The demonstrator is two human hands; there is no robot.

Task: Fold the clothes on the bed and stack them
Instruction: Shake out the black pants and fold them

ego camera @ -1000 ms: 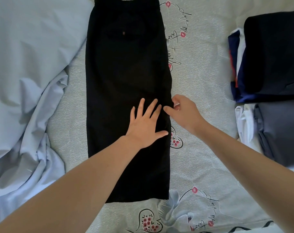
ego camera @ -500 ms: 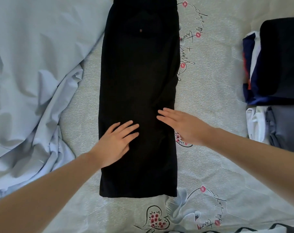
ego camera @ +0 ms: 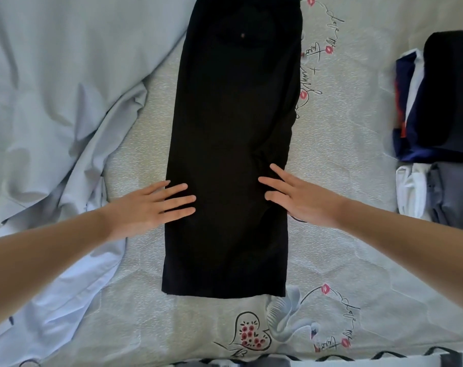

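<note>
A black garment (ego camera: 233, 133), folded into a long narrow strip, lies flat down the middle of the bed (ego camera: 344, 160). My left hand (ego camera: 150, 205) lies flat with straight fingers across the strip's left edge. Opposite it, my right hand (ego camera: 302, 197) rests on the right edge, its fingers straight and spread. Neither hand grips the cloth. The garment's top end runs out of view.
A crumpled pale blue garment (ego camera: 55, 107) covers the left side of the bed. At the right edge sit a stack of dark folded clothes (ego camera: 442, 102) and a grey and white folded pile (ego camera: 442, 194). The sheet has a printed pattern.
My left hand slid from the strip's middle to its left edge. My right hand opened flat at the right edge. The view shifted, so the garment sits further right in frame.
</note>
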